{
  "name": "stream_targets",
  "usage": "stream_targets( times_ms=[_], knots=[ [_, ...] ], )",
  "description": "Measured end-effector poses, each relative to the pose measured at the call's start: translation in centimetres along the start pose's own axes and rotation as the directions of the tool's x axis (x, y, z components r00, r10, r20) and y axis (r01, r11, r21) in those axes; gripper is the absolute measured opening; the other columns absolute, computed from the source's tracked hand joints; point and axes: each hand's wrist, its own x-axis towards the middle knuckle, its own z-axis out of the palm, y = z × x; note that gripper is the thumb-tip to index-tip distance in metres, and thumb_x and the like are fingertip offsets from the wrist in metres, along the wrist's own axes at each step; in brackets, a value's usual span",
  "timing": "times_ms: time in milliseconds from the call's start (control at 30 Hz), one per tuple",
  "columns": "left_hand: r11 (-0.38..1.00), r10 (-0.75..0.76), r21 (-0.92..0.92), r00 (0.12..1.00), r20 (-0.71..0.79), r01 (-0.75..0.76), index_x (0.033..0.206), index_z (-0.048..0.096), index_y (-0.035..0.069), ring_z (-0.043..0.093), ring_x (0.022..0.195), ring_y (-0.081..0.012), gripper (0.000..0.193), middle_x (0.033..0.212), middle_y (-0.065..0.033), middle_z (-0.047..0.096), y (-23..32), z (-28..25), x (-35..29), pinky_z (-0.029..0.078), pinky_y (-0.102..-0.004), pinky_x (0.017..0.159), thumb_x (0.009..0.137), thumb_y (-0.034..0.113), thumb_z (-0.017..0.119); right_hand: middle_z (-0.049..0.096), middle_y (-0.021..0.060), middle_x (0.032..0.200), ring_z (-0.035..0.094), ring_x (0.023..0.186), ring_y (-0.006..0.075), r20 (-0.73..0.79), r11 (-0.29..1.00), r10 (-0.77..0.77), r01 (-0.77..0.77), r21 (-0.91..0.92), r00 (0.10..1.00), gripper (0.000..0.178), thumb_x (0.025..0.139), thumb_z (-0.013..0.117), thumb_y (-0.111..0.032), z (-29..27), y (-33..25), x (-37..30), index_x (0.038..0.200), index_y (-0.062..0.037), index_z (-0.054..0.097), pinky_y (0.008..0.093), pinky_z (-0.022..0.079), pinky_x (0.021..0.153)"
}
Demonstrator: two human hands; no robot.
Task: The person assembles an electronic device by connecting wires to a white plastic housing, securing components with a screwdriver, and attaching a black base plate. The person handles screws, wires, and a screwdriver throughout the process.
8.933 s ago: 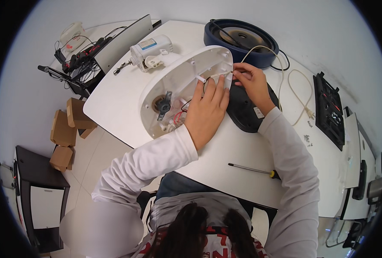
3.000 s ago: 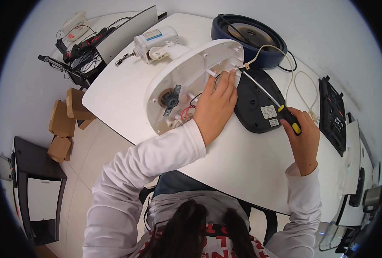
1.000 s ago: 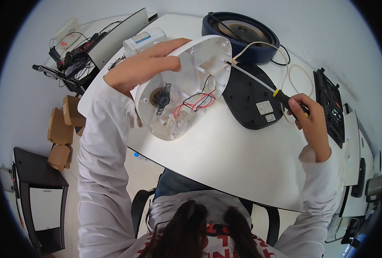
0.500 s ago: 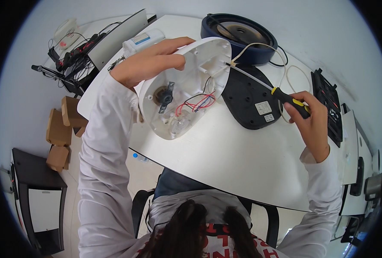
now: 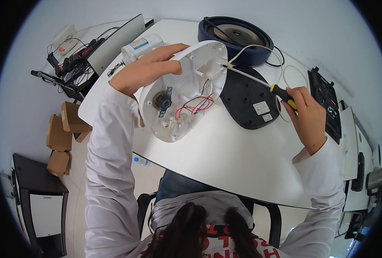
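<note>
My left hand grips the white housing, tilted up on the table. My right hand clasps the screwdriver, tip at the housing's upper rim.

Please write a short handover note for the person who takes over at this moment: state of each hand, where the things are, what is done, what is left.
Left hand: grip on the upper rim of the white housing, tilted up on the white table, open inside facing the person.
Right hand: grip on the screwdriver, tip at the housing's top right edge.
Black base plate lies flat beside the housing; dark round part behind it.
Done: housing opened, red and black wires exposed.
Left: work at the tip; whether a screw sits there cannot be seen.
</note>
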Motion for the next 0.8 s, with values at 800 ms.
stream_targets(
  times_ms=[800],
  knots=[
    [0.997,-0.021,0.069,0.999,0.049,0.017,0.131,0.048,0.002,0.042,0.121,-0.0261,0.065,0.13,-0.0134,0.048,1.9,0.4,0.8,0.03,-0.0332,0.104,0.07,0.024,0.053,0.06,0.003,0.077,0.054,0.053,0.0162,0.263,0.863,0.214,-0.308,0.401,0.941,0.02,0.087,0.064,-0.022,0.0,0.2,1.1,0.097,-0.0059,0.059,0.0253,0.043,0.05]
  ],
)
